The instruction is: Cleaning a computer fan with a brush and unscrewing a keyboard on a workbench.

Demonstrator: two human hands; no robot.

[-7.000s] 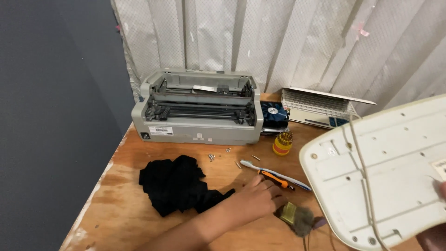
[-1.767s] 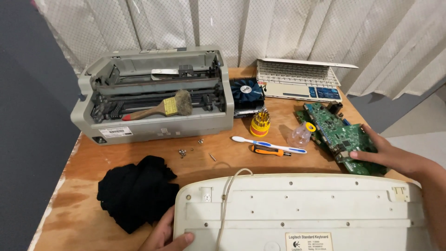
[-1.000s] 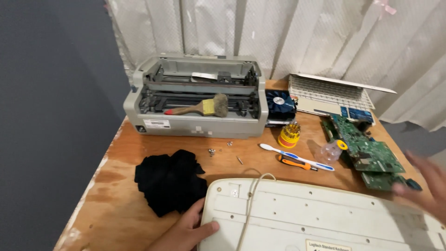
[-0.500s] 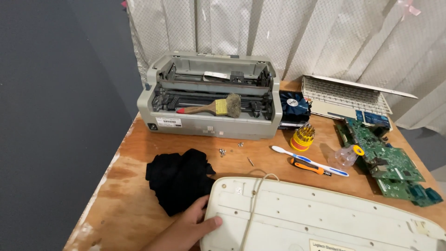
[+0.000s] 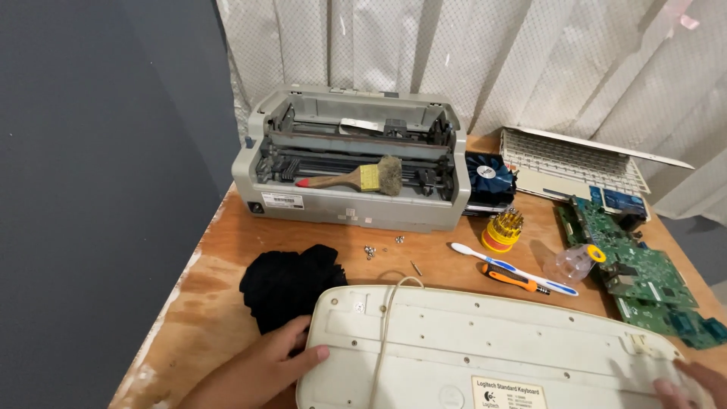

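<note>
The cream keyboard (image 5: 500, 348) lies face down across the near edge of the wooden tabletop (image 5: 227, 250), its cable looping over its back. My left hand (image 5: 261, 369) has its grip clasped on the keyboard's left end, beside the black cloth (image 5: 284, 282). My right hand (image 5: 693, 382) presses the right end; I cannot tell its grip.

White rectangular label (image 5: 510, 392) on keyboard underside, pale sticker (image 5: 282, 201) on printer front

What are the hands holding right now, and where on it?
Both hold the cream keyboard, lying underside up on the table: the left hand at its left end, the right hand at its right end.
</note>
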